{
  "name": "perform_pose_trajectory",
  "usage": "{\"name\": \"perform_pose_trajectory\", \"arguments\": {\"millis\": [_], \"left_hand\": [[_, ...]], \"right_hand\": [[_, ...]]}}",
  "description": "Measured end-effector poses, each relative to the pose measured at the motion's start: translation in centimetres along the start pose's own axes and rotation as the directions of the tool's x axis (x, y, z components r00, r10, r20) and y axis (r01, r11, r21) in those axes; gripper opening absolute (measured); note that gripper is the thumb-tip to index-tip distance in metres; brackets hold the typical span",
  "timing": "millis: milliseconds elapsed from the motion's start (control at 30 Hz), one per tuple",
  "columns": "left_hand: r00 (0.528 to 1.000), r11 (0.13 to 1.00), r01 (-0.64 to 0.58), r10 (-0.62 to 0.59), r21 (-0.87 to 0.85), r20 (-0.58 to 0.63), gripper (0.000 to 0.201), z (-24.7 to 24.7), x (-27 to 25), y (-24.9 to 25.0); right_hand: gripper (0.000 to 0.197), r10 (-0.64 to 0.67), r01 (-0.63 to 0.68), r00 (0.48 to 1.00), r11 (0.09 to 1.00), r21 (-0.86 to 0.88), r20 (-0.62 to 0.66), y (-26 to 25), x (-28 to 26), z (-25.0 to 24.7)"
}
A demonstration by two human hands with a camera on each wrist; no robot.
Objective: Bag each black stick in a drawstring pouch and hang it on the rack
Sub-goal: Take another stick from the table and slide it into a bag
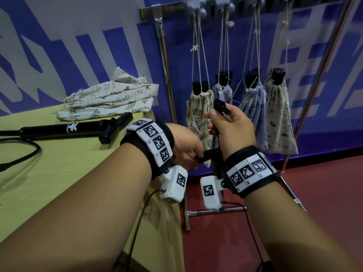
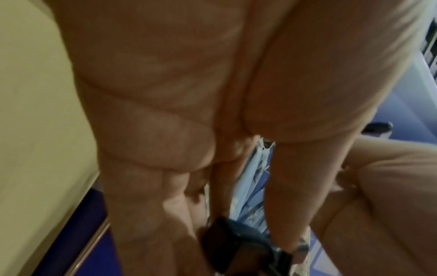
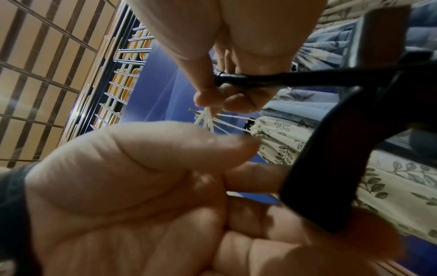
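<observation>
Both hands work at frame centre: my right hand (image 1: 233, 126) clamps the black stick (image 3: 307, 80) upright, my left hand (image 1: 184, 146) pinches its lower end (steadying it for bagging).

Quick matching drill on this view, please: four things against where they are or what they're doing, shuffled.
Things:
1. spare pouches
2. logo stick
3. blue pouch
4. right hand

States:
A. gripping the held stick
B. hanging from the rack
C. piled on the table
D. lying flat on the table, unbagged

Pairs: 1-C, 2-D, 3-B, 4-A
</observation>
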State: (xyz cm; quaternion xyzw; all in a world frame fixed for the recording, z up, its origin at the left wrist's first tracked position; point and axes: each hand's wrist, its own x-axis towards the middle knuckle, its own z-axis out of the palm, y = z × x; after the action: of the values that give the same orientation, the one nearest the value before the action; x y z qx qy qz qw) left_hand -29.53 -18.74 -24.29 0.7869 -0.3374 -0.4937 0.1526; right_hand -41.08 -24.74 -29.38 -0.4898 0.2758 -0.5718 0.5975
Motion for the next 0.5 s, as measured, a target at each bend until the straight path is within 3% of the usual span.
{"name": "perform_pose_trajectory", "arguments": {"millis": [100,200,333,500], "left_hand": [[0.996,0.996,-0.084,0.084,0.043,-0.001,0.032,-0.2,0.0,0.1],[0.991,0.988,-0.133,0.131,0.074,0.029,0.012,0.0,-0.4,0.4],[0.993,0.995,-0.102,0.103,0.014,-0.059,0.005,-0.3,0.0,0.2],[0.984,0.993,-0.1,0.09,-0.058,-0.153,0.012,-0.7,0.0,0.4]], "right_hand": [[0.016,-0.026,0.026,1.0,1.0,-0.001,0.007,-0.1,0.3,0.1],[0.025,-0.034,0.04,0.998,0.992,-0.123,0.045,0.2,1.1,0.0],[0.031,-0.006,0.092,0.99,0.775,-0.625,0.138,0.6,1.7,-1.3],[0.04,0.084,0.045,0.988,0.661,-0.749,0.133,0.2,1.4,-1.9]]}}
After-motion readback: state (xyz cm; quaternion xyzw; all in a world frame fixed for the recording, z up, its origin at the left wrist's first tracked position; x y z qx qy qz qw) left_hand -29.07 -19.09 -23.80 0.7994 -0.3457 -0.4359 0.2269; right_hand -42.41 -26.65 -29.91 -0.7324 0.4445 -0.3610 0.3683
